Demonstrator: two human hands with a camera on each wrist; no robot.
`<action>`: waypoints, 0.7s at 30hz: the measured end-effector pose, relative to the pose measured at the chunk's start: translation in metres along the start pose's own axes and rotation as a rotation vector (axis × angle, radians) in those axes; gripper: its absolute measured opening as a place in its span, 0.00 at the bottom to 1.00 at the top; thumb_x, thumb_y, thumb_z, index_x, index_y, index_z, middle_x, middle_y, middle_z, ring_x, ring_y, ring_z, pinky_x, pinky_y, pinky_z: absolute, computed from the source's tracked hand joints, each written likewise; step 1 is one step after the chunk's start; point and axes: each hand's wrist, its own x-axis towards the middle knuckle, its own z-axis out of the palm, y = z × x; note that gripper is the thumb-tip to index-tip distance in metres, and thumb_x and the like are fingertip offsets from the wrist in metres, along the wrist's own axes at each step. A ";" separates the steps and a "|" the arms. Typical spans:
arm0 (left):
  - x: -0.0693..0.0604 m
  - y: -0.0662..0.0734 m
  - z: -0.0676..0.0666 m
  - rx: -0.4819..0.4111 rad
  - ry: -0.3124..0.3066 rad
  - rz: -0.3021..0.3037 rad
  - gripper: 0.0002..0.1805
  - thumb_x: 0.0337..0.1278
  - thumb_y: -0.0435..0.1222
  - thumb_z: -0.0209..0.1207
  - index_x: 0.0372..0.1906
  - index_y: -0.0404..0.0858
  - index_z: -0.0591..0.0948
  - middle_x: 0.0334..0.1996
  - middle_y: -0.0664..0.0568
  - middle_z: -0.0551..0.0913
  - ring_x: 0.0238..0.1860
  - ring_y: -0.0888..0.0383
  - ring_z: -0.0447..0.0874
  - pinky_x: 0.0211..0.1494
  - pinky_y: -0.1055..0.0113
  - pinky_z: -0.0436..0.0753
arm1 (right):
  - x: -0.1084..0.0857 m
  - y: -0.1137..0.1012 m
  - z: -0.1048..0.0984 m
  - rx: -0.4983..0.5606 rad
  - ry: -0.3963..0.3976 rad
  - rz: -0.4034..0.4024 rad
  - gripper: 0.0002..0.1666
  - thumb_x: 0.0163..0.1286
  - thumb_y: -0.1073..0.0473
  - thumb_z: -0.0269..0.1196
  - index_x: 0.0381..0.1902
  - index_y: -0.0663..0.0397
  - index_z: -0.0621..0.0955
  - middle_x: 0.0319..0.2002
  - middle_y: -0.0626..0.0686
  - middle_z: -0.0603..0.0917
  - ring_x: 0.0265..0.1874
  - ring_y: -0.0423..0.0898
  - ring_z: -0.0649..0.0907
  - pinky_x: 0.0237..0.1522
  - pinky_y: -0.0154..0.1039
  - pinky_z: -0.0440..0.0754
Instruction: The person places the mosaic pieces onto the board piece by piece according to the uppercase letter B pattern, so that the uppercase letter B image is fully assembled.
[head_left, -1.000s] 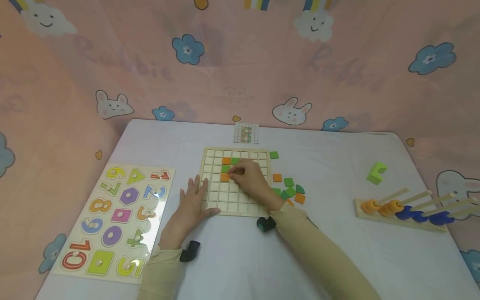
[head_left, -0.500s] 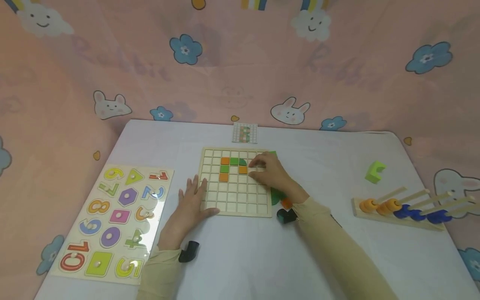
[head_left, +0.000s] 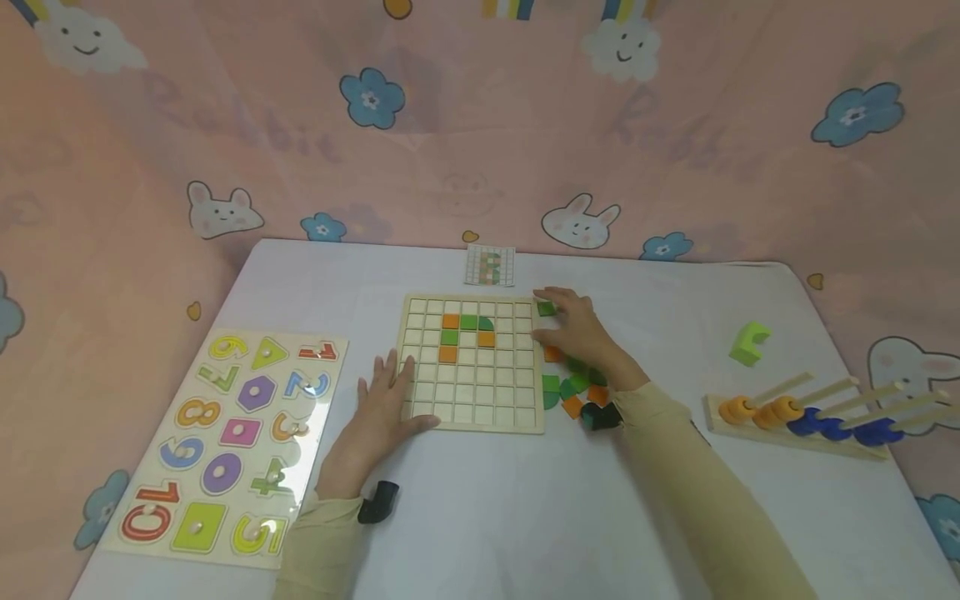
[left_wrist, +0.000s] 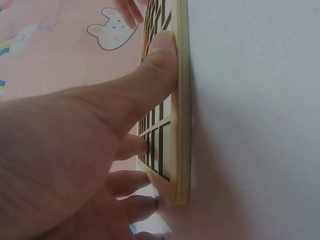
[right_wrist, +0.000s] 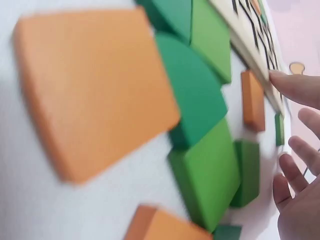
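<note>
A wooden grid board (head_left: 472, 396) lies mid-table. Set in its cells are orange squares (head_left: 447, 355), green squares (head_left: 449, 337) and a dark green quarter-circle tile (head_left: 486, 324). My left hand (head_left: 378, 425) rests spread at the board's lower left, its thumb on the front rim in the left wrist view. Beyond the board's right edge, my right hand (head_left: 581, 329) hovers with thumb and fingers apart near a green square tile (head_left: 547, 309). The right wrist view shows nothing between those fingers, and an orange tile (right_wrist: 253, 101) close to the thumb.
Loose tiles (head_left: 573, 406) lie in a cluster under and beside my right wrist. A small pattern card (head_left: 490, 266) lies behind the board. A number-and-shape puzzle (head_left: 232, 450) sits left. At right are a peg rack (head_left: 795, 433) with beads and a green notched block (head_left: 750, 344).
My right hand has let go of an orange square on the board and moved right, past the board's edge to the loose tiles. My left hand has stayed put.
</note>
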 end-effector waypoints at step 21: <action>-0.003 0.005 -0.004 -0.012 0.001 -0.005 0.56 0.61 0.44 0.74 0.84 0.29 0.55 0.85 0.29 0.42 0.86 0.30 0.32 0.84 0.30 0.37 | -0.001 -0.003 0.010 0.068 0.199 -0.016 0.14 0.75 0.70 0.61 0.56 0.67 0.82 0.54 0.66 0.82 0.50 0.58 0.79 0.55 0.50 0.79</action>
